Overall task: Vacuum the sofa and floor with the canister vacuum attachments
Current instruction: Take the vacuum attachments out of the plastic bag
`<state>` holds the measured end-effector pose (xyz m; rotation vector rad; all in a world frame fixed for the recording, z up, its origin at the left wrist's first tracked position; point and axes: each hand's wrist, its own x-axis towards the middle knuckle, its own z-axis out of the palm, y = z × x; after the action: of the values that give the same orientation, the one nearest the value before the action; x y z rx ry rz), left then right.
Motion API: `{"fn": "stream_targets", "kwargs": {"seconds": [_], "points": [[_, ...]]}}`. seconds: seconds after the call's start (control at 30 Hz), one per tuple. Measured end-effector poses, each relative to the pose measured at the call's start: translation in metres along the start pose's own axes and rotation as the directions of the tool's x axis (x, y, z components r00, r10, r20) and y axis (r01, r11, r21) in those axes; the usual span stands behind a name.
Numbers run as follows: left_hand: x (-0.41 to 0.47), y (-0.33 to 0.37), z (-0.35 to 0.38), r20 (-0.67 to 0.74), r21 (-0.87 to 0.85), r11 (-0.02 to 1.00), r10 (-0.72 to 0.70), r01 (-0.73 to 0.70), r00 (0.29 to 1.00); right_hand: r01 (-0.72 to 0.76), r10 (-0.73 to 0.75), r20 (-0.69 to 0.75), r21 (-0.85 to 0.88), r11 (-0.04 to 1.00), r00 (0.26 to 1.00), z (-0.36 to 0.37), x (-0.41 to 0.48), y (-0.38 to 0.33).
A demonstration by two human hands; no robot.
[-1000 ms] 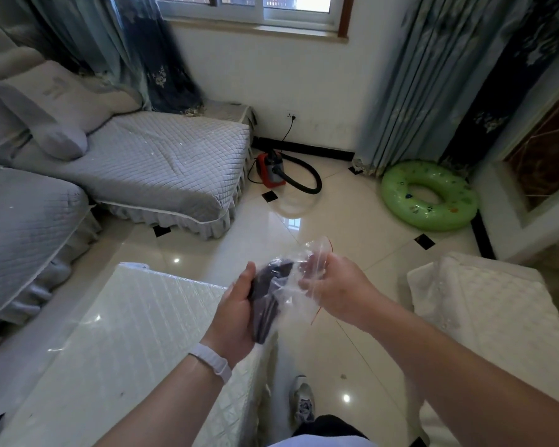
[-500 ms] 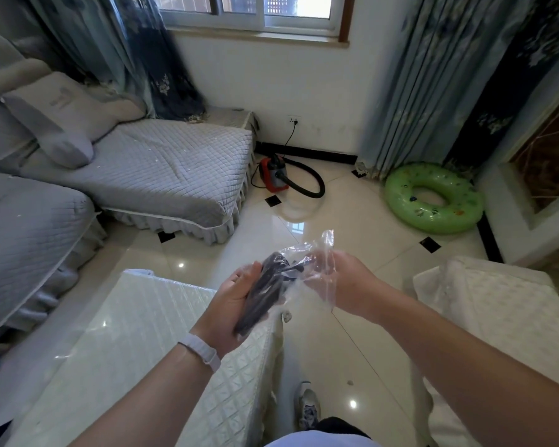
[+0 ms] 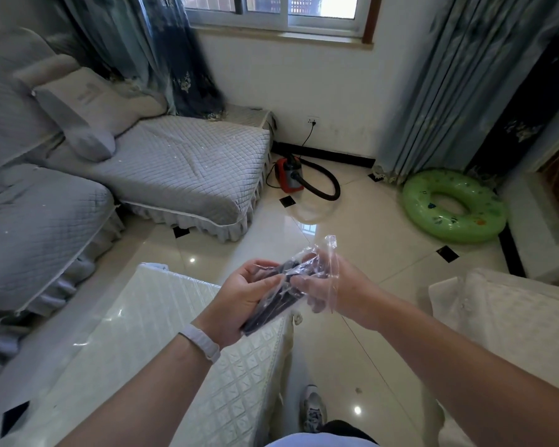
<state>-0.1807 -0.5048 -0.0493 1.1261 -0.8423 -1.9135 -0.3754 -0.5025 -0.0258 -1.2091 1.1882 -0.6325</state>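
Both hands meet in front of me over the floor. My left hand (image 3: pixel 239 298) grips a dark vacuum attachment (image 3: pixel 268 309) from below, still partly wrapped in a clear plastic bag (image 3: pixel 323 266). My right hand (image 3: pixel 333 287) pinches the bag, its fingers inside or under the film. The red canister vacuum (image 3: pixel 289 177) stands on the tiled floor (image 3: pixel 368 227) by the far wall, its black hose (image 3: pixel 328 185) looped beside it and its cord plugged into a wall socket. The grey quilted sofa (image 3: pixel 175 169) runs along the left, with white specks on its cover.
A table with a white quilted cover (image 3: pixel 162 343) stands just below my left arm. A second white-covered piece (image 3: pixel 510 317) is at the right. A green swim ring (image 3: pixel 452 206) lies by the curtain. A grey cushion (image 3: pixel 84 117) lies on the sofa. My shoe (image 3: pixel 312 409) shows below.
The bag has been pulled back toward my right hand, baring more of the dark attachment in my left hand. The camera has tilted up slightly.
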Motion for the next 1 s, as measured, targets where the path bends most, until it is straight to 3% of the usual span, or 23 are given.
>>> {"fn": "stream_targets", "kwargs": {"seconds": [0.27,0.43,0.6,0.73,0.83,0.9,1.0], "points": [[-0.001,-0.001,-0.014,-0.063,0.099,0.993,0.069,-0.063,0.996,0.062,-0.065,-0.051,-0.073,0.995,0.997,0.026,0.017,0.004],[-0.002,-0.005,-0.026,-0.241,0.078,0.995,0.084,-0.067,0.967,0.081,-0.084,-0.156,-0.021,0.996,0.984,0.037,0.029,0.011],[-0.008,-0.006,-0.041,-0.453,0.107,0.991,0.122,-0.082,0.883,0.049,-0.062,-0.224,-0.065,0.997,0.973,0.042,0.034,0.011],[-0.020,-0.003,-0.051,-0.306,0.079,0.997,0.014,0.010,0.952,0.103,-0.147,-0.245,-0.183,0.978,0.958,0.048,0.040,0.012],[-0.031,-0.009,-0.052,-0.127,0.189,0.979,-0.053,0.076,0.990,0.133,-0.166,-0.320,-0.122,0.984,0.933,0.049,0.043,0.010],[-0.030,-0.014,-0.052,-0.138,0.174,0.985,0.006,0.018,0.990,0.126,-0.143,-0.305,-0.077,0.989,0.942,0.051,0.044,0.009],[-0.024,-0.014,-0.052,-0.265,0.132,0.987,0.125,-0.092,0.956,0.091,-0.101,-0.202,-0.057,0.994,0.974,0.057,0.039,0.005]]}}
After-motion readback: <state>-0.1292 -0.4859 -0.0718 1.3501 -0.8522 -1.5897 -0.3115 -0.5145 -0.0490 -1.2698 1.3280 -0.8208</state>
